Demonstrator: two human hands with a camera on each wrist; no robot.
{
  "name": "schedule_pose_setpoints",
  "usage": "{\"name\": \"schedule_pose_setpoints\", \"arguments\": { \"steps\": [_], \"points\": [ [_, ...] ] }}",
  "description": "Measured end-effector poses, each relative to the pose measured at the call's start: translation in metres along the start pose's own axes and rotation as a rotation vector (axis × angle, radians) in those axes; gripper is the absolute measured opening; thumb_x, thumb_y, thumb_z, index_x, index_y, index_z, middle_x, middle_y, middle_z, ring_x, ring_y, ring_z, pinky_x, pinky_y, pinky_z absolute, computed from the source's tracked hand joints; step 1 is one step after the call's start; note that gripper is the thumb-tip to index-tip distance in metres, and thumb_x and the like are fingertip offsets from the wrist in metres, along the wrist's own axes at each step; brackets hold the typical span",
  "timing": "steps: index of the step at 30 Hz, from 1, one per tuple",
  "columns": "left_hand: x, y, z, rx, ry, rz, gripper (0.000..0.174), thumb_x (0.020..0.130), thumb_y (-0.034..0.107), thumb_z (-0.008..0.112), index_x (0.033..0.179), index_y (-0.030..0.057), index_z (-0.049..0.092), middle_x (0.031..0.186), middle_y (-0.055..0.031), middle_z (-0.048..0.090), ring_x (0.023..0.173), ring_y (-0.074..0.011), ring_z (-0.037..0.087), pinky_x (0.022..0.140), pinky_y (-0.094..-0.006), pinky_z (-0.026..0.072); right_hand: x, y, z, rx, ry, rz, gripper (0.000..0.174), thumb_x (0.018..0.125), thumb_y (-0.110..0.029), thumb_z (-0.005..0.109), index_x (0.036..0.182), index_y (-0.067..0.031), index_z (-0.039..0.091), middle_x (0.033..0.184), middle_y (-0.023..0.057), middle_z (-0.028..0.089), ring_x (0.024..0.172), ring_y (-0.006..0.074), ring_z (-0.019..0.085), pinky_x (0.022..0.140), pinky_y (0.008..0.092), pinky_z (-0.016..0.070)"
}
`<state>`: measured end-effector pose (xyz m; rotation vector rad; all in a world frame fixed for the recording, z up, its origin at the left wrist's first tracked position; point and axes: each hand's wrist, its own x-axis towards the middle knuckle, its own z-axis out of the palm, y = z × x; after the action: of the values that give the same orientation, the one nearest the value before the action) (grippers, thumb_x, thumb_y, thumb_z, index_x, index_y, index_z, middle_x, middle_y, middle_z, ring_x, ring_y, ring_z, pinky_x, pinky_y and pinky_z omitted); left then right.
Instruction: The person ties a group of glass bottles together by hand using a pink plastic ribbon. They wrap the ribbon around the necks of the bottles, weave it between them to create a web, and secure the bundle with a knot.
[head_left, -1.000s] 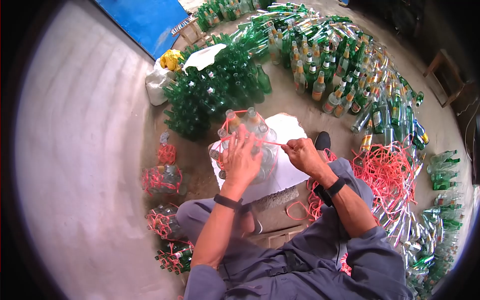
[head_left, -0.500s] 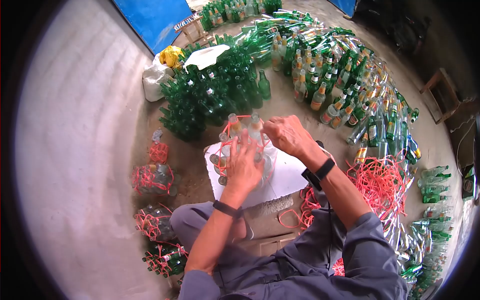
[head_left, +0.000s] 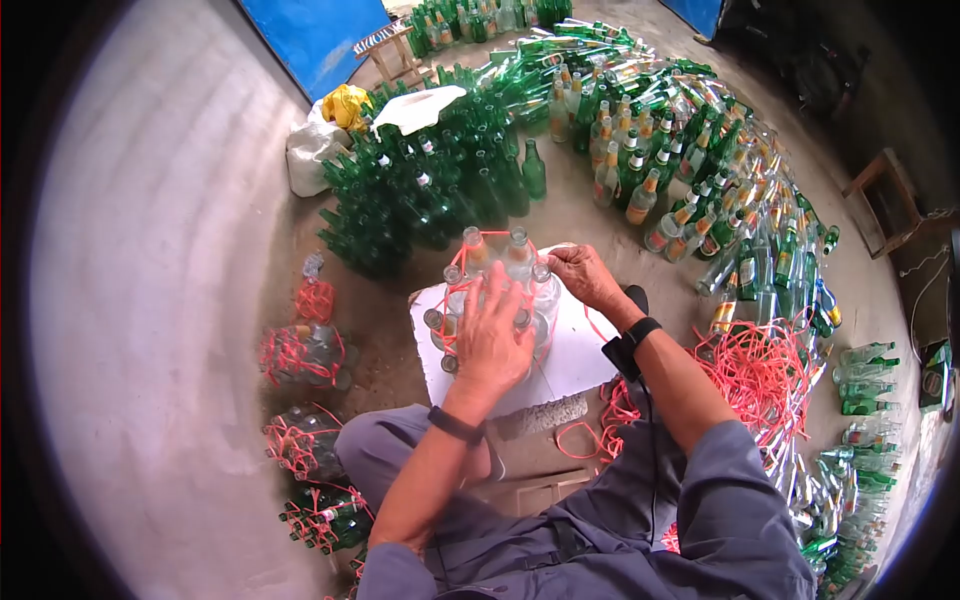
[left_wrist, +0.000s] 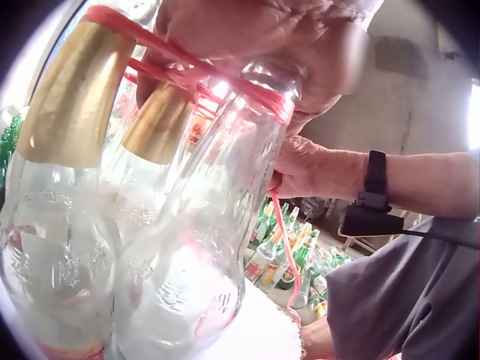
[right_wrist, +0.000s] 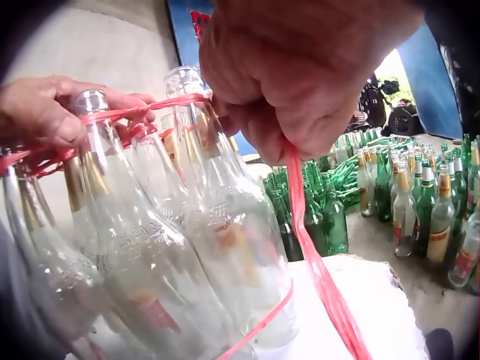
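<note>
A cluster of clear glass bottles (right_wrist: 247, 202) stands on a white board (head_left: 585, 355), with red plastic twine (right_wrist: 259, 328) around the bodies and more looped round the necks. My left hand (head_left: 490, 340) rests over the bottle tops, its fingers spread and extended away from me. At the cluster's right side, my right hand (head_left: 588, 278) pinches the loose red twine (right_wrist: 307, 225) beside a bottle neck. The tail of that twine hangs below the right fist in both wrist views. Gold foil (left_wrist: 75, 90) wraps some necks.
Green bottles (head_left: 430, 170) stand massed ahead on the floor. A large pile of mixed bottles (head_left: 740, 170) curves round the right. Tangled red twine (head_left: 760, 370) lies beside my right knee. Tied bottle bundles (head_left: 305, 355) line the left wall (head_left: 180, 300).
My right hand first pulled the twine out to the right, then moved up and across to the far bottle necks, and now sits slightly lower and right. The left hand stays over the tops.
</note>
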<state>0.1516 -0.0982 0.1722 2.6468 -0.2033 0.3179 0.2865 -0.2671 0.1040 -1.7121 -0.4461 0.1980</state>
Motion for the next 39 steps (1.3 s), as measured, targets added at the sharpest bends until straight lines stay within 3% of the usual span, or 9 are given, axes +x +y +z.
{"name": "schedule_pose_setpoints", "arguments": {
  "steps": [8, 14, 18, 20, 24, 26, 34, 37, 39],
  "points": [
    [-0.086, 0.024, -0.035, -0.025, 0.195, -0.002, 0.072, 0.078, 0.011, 0.073, 0.143, -0.0027, 0.044, 0.151, -0.0262, 0.038, 0.144, -0.0436, 0.029, 0.117, -0.0499, 0.027, 0.001, 0.014, 0.008, -0.026, 0.061, 0.031, 0.034, 0.098, -0.027, 0.063, 0.103, 0.0056, 0.071, 0.064, -0.0038, 0.053, 0.062, 0.0061, 0.043, 0.056, 0.0295, 0.0414],
    [-0.13, 0.019, -0.02, -0.642, 0.152, -0.501, 0.093, 0.086, 0.013, 0.071, 0.155, -0.0049, 0.012, 0.158, -0.0304, 0.023, 0.148, -0.0383, 0.027, 0.117, -0.044, 0.0285, -0.002, 0.008, 0.013, 0.029, 0.102, 0.009, 0.035, 0.099, -0.027, 0.062, 0.096, 0.0078, 0.07, 0.059, -0.0026, 0.049, 0.058, 0.0074, 0.042, 0.053, 0.0312, 0.0386],
    [-0.126, 0.025, 0.0, -0.714, 0.175, -0.528, 0.097, 0.088, 0.014, 0.07, 0.155, -0.0067, 0.003, 0.159, -0.0336, 0.017, 0.149, -0.0377, 0.025, 0.117, -0.0428, 0.029, -0.005, 0.006, 0.014, -0.031, 0.128, 0.037, 0.037, 0.099, -0.027, 0.062, 0.09, 0.0084, 0.068, 0.059, -0.0003, 0.048, 0.058, 0.0081, 0.042, 0.054, 0.0312, 0.0389],
    [-0.125, 0.025, 0.008, -0.636, 0.224, -0.503, 0.103, 0.086, 0.012, 0.07, 0.158, 0.0011, -0.003, 0.16, -0.0263, 0.022, 0.149, -0.0344, 0.027, 0.113, -0.0436, 0.0333, -0.007, 0.004, 0.017, -0.031, 0.137, 0.047, 0.038, 0.099, -0.027, 0.061, 0.089, 0.0085, 0.068, 0.058, 0.0007, 0.048, 0.058, 0.0084, 0.043, 0.054, 0.0315, 0.0392],
    [-0.124, 0.026, 0.007, -0.708, 0.26, -0.496, 0.103, 0.086, 0.012, 0.07, 0.157, 0.0006, -0.003, 0.161, -0.0275, 0.02, 0.149, -0.0365, 0.026, 0.115, -0.0434, 0.0314, -0.011, -0.006, 0.019, -0.053, 0.2, 0.013, 0.039, 0.099, -0.028, 0.061, 0.086, 0.0085, 0.068, 0.056, 0.0028, 0.045, 0.058, 0.0096, 0.042, 0.055, 0.0326, 0.0397],
    [-0.121, 0.022, 0.002, -0.768, 0.225, -0.484, 0.104, 0.087, 0.013, 0.071, 0.154, -0.0068, -0.005, 0.16, -0.0338, 0.012, 0.151, -0.0365, 0.017, 0.121, -0.0402, 0.0199, -0.016, -0.009, 0.021, -0.072, 0.215, 0.037, 0.04, 0.099, -0.028, 0.061, 0.085, 0.0082, 0.068, 0.056, 0.0033, 0.044, 0.058, 0.01, 0.042, 0.056, 0.0329, 0.0398],
    [-0.08, -0.046, -0.017, -1.072, 0.273, -0.372, 0.105, 0.092, 0.026, 0.071, 0.155, -0.0052, -0.007, 0.16, -0.0296, 0.017, 0.15, -0.0324, 0.022, 0.121, -0.0371, 0.0177, -0.077, -0.019, 0.041, -0.087, 0.355, 0.18, 0.038, 0.098, -0.03, 0.063, 0.085, 0.0057, 0.07, 0.057, -0.0011, 0.041, 0.058, 0.0085, 0.037, 0.052, 0.0328, 0.0353],
    [-0.04, -0.075, -0.05, -1.262, 0.156, -0.369, 0.096, 0.092, 0.025, 0.071, 0.156, -0.0061, 0.005, 0.156, -0.0286, 0.029, 0.146, -0.0298, 0.032, 0.119, -0.0364, 0.025, -0.111, -0.023, 0.066, 0.088, 0.35, 0.182, 0.034, 0.1, -0.029, 0.061, 0.102, 0.0012, 0.075, 0.068, -0.0062, 0.049, 0.066, 0.0057, 0.04, 0.057, 0.0271, 0.0375],
    [-0.022, -0.105, -0.05, -1.221, -0.035, -0.418, 0.075, 0.097, 0.023, 0.064, 0.152, -0.0074, 0.025, 0.15, -0.0225, 0.041, 0.142, -0.0231, 0.038, 0.115, -0.0341, 0.0315, -0.125, -0.021, 0.08, 0.17, 0.319, 0.203, 0.033, 0.101, -0.03, 0.06, 0.106, -0.0012, 0.076, 0.071, -0.0052, 0.054, 0.069, 0.0058, 0.042, 0.061, 0.0246, 0.04]
  ]
}}
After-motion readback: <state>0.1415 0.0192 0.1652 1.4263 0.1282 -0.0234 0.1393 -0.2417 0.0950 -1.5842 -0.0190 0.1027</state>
